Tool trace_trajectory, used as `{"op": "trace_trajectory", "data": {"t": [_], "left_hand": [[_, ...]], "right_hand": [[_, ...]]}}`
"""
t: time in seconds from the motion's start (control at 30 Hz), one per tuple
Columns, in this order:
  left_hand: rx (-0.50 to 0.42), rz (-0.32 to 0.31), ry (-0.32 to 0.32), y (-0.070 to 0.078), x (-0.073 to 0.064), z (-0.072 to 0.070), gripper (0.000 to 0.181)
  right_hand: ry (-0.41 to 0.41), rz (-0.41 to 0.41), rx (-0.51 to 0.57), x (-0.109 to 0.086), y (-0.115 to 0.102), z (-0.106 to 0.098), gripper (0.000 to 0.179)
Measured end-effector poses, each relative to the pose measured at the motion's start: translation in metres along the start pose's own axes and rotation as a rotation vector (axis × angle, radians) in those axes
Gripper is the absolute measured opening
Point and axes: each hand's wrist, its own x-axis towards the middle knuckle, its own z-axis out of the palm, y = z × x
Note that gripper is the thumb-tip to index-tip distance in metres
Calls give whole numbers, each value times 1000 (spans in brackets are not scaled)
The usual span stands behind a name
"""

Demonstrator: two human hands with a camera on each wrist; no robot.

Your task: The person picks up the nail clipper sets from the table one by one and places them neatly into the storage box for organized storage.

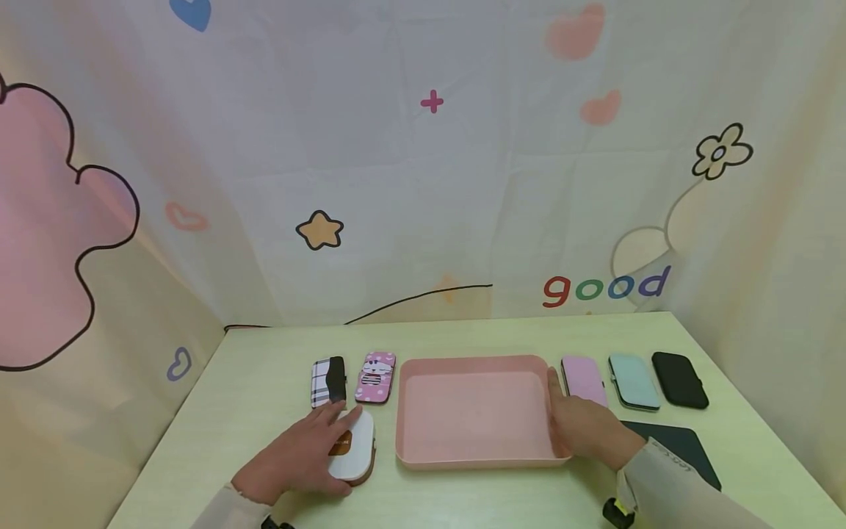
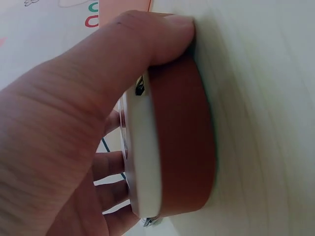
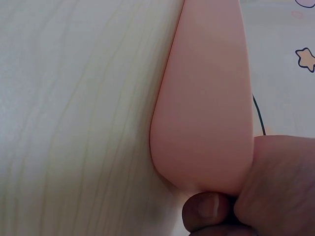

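A white case with a brown base and a brown patch on its lid [image 1: 358,446] lies on the table, left of the pink tray. My left hand [image 1: 297,454] grips it, fingers over the lid and thumb [image 2: 162,37] at one end. The brown side [image 2: 182,142] faces the left wrist camera, and a small metal clasp shows at its lower end. The pink rectangular tray [image 1: 472,411] lies flat with nothing in it. At its right wall, my right hand [image 1: 588,426] holds the edge; a fingertip [image 3: 206,209] shows by the tray's corner in the right wrist view.
Behind the left hand lie a plaid case [image 1: 327,378] and a pink patterned case [image 1: 375,378]. Right of the tray are a plain pink case [image 1: 584,380], a mint case [image 1: 634,381] and a black case [image 1: 680,380]. A dark flat item [image 1: 681,448] lies partly under the right forearm.
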Motion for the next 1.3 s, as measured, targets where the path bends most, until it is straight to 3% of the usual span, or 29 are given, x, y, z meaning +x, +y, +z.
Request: {"op": "trace_trajectory", "data": {"t": [0.33, 0.63, 0.9, 1.07, 1.3], "left_hand": [[81, 16, 24, 0, 3, 0, 112], [58, -2, 14, 2, 4, -3, 113], [70, 39, 80, 5, 12, -11, 112], [90, 49, 101, 8, 18, -15, 112], [125, 116, 164, 16, 24, -25, 110]], "right_hand": [[-5, 11, 4, 1, -2, 1, 79], [9, 1, 7, 0, -3, 1, 86], [13, 17, -7, -1, -3, 2, 93], [17, 19, -30, -1, -3, 2, 86], [11, 38, -38, 2, -2, 5, 83]]}}
